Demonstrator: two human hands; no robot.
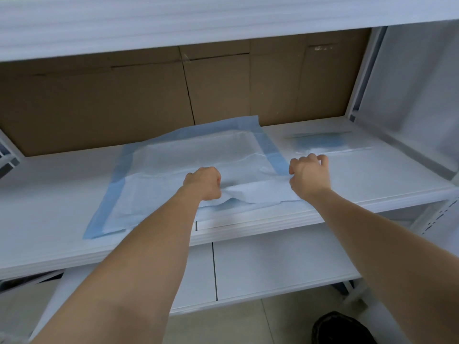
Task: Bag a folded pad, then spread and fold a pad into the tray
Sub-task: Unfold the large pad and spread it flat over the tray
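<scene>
- Both hands grip the pad (pixel 188 155): our left hand (pixel 203 182) has curled fingers bunching the near edge, and our right hand (pixel 309 173) pinches the fold at the pad's right border.
- Under and beyond our hands the pad lies spread on the shelf (pixel 62 194), its near right part turned over toward the middle.
- Just beyond our right hand lies a clear bag (pixel 323 142) with a folded blue pad inside, so we judge the bagging done.
- Spreading looks finished and the first fold is under way; further folds remain.
- We see no tray from here, so placing the pad is still to do.
</scene>
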